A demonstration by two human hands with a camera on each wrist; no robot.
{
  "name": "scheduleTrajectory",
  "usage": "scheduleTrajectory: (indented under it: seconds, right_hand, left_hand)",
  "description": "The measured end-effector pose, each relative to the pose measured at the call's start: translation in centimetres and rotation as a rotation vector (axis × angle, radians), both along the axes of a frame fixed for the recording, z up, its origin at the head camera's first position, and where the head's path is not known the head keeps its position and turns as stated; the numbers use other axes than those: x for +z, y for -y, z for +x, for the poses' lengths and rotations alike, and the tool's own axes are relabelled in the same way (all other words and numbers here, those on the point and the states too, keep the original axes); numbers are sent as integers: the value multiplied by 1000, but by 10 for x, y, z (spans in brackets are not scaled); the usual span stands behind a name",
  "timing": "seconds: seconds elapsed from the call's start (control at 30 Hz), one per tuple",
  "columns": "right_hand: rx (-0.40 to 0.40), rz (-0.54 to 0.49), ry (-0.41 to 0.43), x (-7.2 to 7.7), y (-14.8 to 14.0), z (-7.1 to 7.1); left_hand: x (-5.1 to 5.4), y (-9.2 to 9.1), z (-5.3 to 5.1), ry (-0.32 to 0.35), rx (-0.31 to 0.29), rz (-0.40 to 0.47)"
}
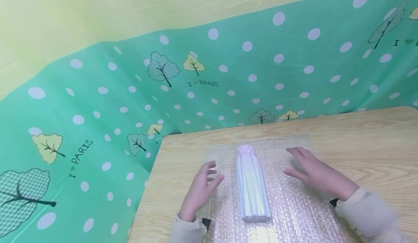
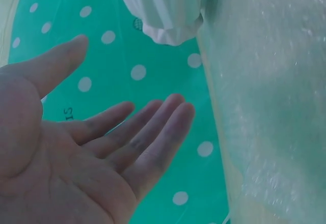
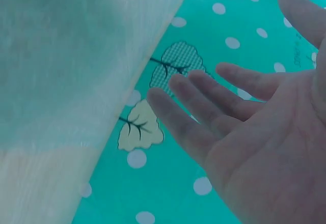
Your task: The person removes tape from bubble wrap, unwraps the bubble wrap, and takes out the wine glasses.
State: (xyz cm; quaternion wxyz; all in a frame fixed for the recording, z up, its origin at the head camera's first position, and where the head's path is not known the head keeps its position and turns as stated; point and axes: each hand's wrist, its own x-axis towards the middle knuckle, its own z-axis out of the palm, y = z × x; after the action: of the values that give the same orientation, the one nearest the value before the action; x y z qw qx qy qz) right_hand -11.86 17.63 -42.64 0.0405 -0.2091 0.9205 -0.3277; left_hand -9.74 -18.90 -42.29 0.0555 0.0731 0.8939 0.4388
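A pale iridescent vase (image 1: 254, 185) with pleated sides and a gathered, ruffled neck lies on its side on a sheet of bubble wrap (image 1: 290, 214). Its neck points to the far side of the table. My left hand (image 1: 201, 190) hovers to the left of the vase, fingers loosely bent and touching nothing. On the other side, my right hand (image 1: 316, 172) is held over the bubble wrap, thumb apart from the fingers, with a gap between it and the vase. Both wrist views show empty palms, and the vase's ruffled rim (image 2: 170, 33) appears in the left one.
The bubble wrap is spread flat over a light wooden table (image 1: 365, 141). Behind and to the left hangs a green cloth (image 1: 228, 61) with white dots and printed trees, touching the table's back edge.
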Motion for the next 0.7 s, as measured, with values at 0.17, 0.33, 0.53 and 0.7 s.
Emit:
scheduleTrajectory:
  seconds: [0.17, 0.33, 0.53, 0.7]
  right_hand:
    - [-1, -20, 27, -3, 10, 3]
    - [-2, -5, 37, -7, 17, 4]
    - [12, 1, 22, -14, 25, 5]
    - [6, 17, -29, -19, 34, 7]
  left_hand:
    - [-3, -4, -1, 2, -11, 7]
    - [-7, -7, -2, 5, -20, 11]
    - [-11, -12, -2, 21, -40, 28]
    - [-12, -14, -2, 31, -67, 42]
